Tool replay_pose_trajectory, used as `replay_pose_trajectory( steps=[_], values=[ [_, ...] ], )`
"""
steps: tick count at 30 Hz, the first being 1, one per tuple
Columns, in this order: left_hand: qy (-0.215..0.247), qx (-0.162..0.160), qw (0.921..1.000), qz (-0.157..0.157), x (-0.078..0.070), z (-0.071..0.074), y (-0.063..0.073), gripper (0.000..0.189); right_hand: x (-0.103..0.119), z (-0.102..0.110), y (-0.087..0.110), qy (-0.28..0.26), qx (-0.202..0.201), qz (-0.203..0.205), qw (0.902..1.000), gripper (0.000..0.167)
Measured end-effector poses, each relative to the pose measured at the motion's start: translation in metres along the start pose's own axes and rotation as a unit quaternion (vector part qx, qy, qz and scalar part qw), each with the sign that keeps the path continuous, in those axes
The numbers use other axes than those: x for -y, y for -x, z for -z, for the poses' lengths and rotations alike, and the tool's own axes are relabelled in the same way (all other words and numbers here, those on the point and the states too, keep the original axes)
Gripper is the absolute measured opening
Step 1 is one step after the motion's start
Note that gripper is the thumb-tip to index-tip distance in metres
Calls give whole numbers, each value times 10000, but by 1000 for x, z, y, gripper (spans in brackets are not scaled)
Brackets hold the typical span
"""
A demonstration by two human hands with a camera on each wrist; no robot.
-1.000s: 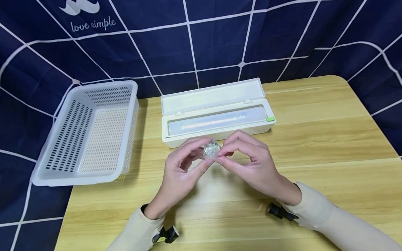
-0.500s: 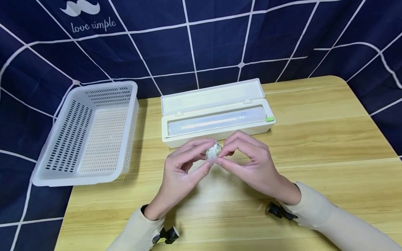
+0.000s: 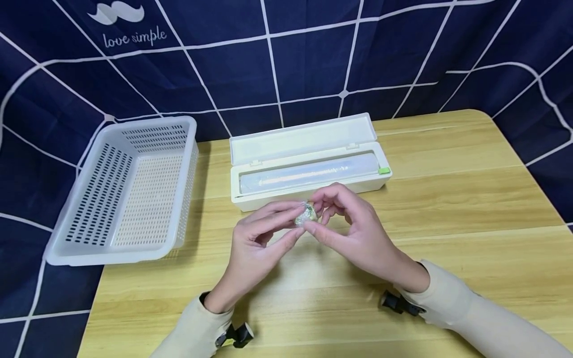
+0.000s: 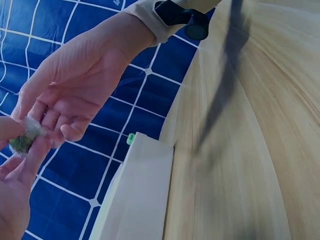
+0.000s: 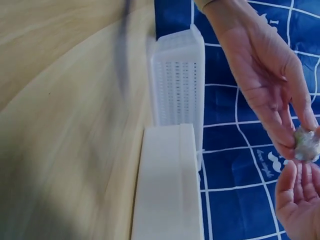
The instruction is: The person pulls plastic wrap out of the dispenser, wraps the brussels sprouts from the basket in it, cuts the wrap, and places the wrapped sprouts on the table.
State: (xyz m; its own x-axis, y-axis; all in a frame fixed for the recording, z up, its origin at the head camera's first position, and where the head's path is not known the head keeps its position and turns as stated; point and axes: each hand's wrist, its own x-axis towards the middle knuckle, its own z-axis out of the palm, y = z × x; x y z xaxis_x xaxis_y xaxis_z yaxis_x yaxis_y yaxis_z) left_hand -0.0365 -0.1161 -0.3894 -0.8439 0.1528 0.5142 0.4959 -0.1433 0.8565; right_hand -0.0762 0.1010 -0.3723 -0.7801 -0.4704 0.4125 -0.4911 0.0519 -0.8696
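A small round lump wrapped in clear, crinkled plastic film (image 3: 306,215) is held up between both hands above the table. Green shows through the wrap in the left wrist view (image 4: 22,141); what lies inside cannot be made out. From the left, my left hand (image 3: 261,241) pinches it between thumb and fingers. My right hand (image 3: 358,233) has its thumb and index finger on the lump's right side, with the other fingers curled behind. Just beyond the hands sits a white wrap dispenser box (image 3: 309,191), lid raised, with a roll of plastic wrap (image 3: 309,171) inside.
At the left stands a white perforated plastic basket (image 3: 179,199), partly over the table's edge. The wooden table (image 3: 456,199) stretches out to the right. A dark blue cloth with white lines (image 3: 313,59) hangs behind. A green tab (image 3: 384,170) sits on the box's right end.
The wrapped lump has shifted slightly right and turned between the fingers, and more green shows. My right fingers have changed their hold, spreading around its far side. Box and basket have stayed put.
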Motion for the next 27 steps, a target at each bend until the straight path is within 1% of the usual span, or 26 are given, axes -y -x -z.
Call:
replay_pose_trajectory(
  steps=[3, 6, 9, 11, 14, 16, 19, 22, 25, 27],
  values=[
    [-238, -34, 9997, -37, 2, 0, 1, 39, 0, 0, 0, -207, 220, -599, 9977, 33],
    [-507, 13, 9987, -93, 6, 1, 3, 47, -1, 1, 0, -455, 442, -1217, 9905, 26],
    [-809, 188, 9964, -196, 9, 2, 4, 52, -4, 3, -2, -663, 674, -1720, 9805, 26],
    [-1109, 331, 9929, -291, 10, 2, 4, 48, -5, 3, -3, -795, 818, -1896, 9752, 28],
    [-1495, 469, 9870, -352, 11, 3, 5, 37, -8, 3, -4, -899, 954, -2033, 9703, 31],
    [-1621, 497, 9849, -351, 12, 3, 6, 34, -9, 3, -4, -880, 1004, -2086, 9688, 31],
    [-1602, 504, 9854, -282, 13, 4, 7, 33, -12, 3, -5, -701, 1071, -2126, 9687, 28],
    [-1563, 495, 9864, -145, 16, 5, 9, 33, -15, 3, -5, -497, 1113, -2149, 9690, 27],
    [-1528, 418, 9874, 50, 20, 5, 12, 32, -19, 2, -2, -251, 1152, -2079, 9710, 24],
    [-1554, 356, 9871, 162, 23, 5, 14, 31, -21, 2, 0, -41, 1212, -1962, 9730, 22]
  ],
)
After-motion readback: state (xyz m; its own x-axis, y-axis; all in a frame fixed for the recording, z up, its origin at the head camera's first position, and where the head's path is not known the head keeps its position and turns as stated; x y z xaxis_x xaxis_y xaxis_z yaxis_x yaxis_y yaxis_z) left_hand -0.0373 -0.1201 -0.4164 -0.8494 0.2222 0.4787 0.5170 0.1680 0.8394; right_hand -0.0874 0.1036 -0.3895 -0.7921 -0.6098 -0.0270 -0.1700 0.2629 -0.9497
